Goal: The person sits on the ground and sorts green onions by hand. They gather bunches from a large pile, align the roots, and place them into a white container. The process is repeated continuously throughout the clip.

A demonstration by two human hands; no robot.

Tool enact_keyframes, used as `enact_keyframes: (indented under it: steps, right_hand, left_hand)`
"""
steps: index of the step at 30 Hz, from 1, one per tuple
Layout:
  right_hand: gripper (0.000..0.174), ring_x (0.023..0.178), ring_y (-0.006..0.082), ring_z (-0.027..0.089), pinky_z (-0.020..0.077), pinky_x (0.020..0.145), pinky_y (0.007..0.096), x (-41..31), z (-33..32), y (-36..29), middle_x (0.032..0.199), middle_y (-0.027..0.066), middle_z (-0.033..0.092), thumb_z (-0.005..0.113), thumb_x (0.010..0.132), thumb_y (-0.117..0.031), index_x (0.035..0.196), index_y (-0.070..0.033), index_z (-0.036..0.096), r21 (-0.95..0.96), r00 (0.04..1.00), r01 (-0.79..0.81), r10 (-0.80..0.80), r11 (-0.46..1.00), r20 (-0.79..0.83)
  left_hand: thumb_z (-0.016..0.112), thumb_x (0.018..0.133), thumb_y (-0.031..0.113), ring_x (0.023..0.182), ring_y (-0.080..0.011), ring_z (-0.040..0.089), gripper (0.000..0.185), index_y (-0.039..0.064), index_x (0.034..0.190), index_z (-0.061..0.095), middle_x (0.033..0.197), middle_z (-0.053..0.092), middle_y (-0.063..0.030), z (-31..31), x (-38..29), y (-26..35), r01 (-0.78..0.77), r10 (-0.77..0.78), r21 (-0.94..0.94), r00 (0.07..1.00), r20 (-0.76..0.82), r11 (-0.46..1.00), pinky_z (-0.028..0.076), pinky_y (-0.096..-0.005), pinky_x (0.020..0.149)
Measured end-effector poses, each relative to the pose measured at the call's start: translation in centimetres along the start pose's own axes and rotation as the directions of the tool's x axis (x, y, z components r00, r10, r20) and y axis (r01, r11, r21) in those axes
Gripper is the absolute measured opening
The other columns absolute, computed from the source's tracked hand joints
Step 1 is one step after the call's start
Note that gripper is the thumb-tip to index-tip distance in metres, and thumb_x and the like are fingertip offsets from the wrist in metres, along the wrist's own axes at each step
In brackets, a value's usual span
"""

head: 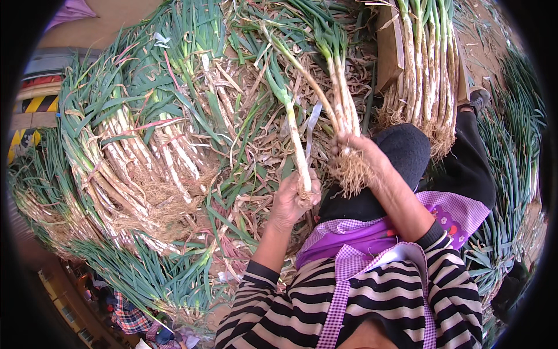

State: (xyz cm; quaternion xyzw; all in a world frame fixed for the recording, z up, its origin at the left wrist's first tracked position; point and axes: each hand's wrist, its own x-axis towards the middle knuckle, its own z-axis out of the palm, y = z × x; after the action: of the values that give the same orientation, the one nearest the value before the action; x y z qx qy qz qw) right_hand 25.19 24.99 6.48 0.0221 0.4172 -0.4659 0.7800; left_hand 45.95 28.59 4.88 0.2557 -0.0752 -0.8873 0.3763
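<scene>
My left hand (296,192) grips one long green onion (296,144) near its root end, its white shank slanting up and away. A thin pale flat strip (313,124) rises just behind that hand; whether it is a blade or plastic, and whether I hold it, I cannot tell. In front of my knee, my right hand (359,155) closes around a small bunch of green onions (344,98) just above their tangled roots (351,174). One thinner stalk (311,78) of this bunch leans out to the left.
Dry leaves and trimmings (257,152) cover the ground ahead. Heaped green onions (126,152) fill the left side. At upper right, a wooden frame (390,48) holds upright green onions (418,65); more green onions (508,183) lie beyond my leg. Other people (130,312) appear at lower left.
</scene>
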Motion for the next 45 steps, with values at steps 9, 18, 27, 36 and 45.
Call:
enact_keyframes:
  steps: [9, 18, 27, 36, 45]
  right_hand:
    - [0.029, 0.066, 0.0190, 0.064, 0.0562, 0.056, 0.0314, -3.4, -0.4, 4.9, 0.087, 0.0100, 0.063, 0.063, 0.082, -0.004, 0.109, -0.001, 0.054, 0.018, 0.997, 0.031, -0.030, 0.999, -0.073]
    - [0.028, 0.067, 0.0192, 0.063, 0.0562, 0.054, 0.0343, -3.0, 0.0, 4.5, 0.087, 0.0093, 0.063, 0.061, 0.081, -0.001, 0.108, 0.000, 0.054, -0.027, 0.993, -0.037, 0.034, 0.999, -0.114]
    - [0.029, 0.070, 0.0144, 0.058, 0.0492, 0.063, 0.0282, -1.8, 0.1, 5.4, 0.085, 0.0053, 0.060, 0.064, 0.078, -0.002, 0.106, -0.001, 0.054, -0.250, 0.988, 0.026, -0.063, 0.968, -0.141]
    - [0.036, 0.081, 0.0124, 0.059, 0.0560, 0.067, 0.0303, -2.4, -0.1, 4.1, 0.107, 0.0090, 0.064, 0.058, 0.084, -0.006, 0.118, 0.003, 0.051, 0.083, 0.994, 0.075, -0.081, 0.994, 0.074]
    - [0.037, 0.076, 0.0162, 0.062, 0.0571, 0.067, 0.0323, -2.7, -1.0, 3.8, 0.104, 0.0149, 0.064, 0.052, 0.089, -0.007, 0.123, 0.008, 0.048, 0.418, 0.968, -0.157, 0.055, 0.895, 0.246]
  left_hand:
    - [0.053, 0.093, 0.020, 0.060, -0.0194, 0.052, 0.023, -0.003, 0.090, 0.055, 0.065, 0.051, -0.0138, 1.3, 0.8, -0.1, -0.061, 0.121, 0.998, 0.991, 0.062, -0.006, 0.042, -0.0330, 0.058]
    - [0.058, 0.090, 0.034, 0.051, -0.0088, 0.046, 0.036, -0.001, 0.100, 0.054, 0.063, 0.051, -0.0025, -4.4, 12.3, 3.6, 0.158, 0.481, 0.926, 0.817, -0.318, 0.344, 0.036, -0.0229, 0.044]
    - [0.054, 0.089, 0.026, 0.080, -0.0386, 0.063, 0.031, -0.005, 0.088, 0.061, 0.084, 0.065, -0.0236, -7.7, 21.0, 4.2, 0.246, 0.608, 0.964, 0.751, -0.256, 0.103, 0.046, -0.0454, 0.072]
    - [0.043, 0.092, 0.017, 0.059, -0.0184, 0.058, 0.023, 0.000, 0.087, 0.058, 0.074, 0.060, -0.0098, -3.7, 21.0, 5.0, -0.161, 0.362, 0.347, 0.664, -0.655, 0.924, 0.049, -0.0320, 0.054]
    - [0.045, 0.092, 0.017, 0.067, -0.0193, 0.059, 0.022, 0.001, 0.097, 0.058, 0.084, 0.061, -0.0109, -2.8, 21.8, 2.1, -0.258, 0.184, -0.292, 0.948, -0.258, 0.921, 0.049, -0.0319, 0.059]
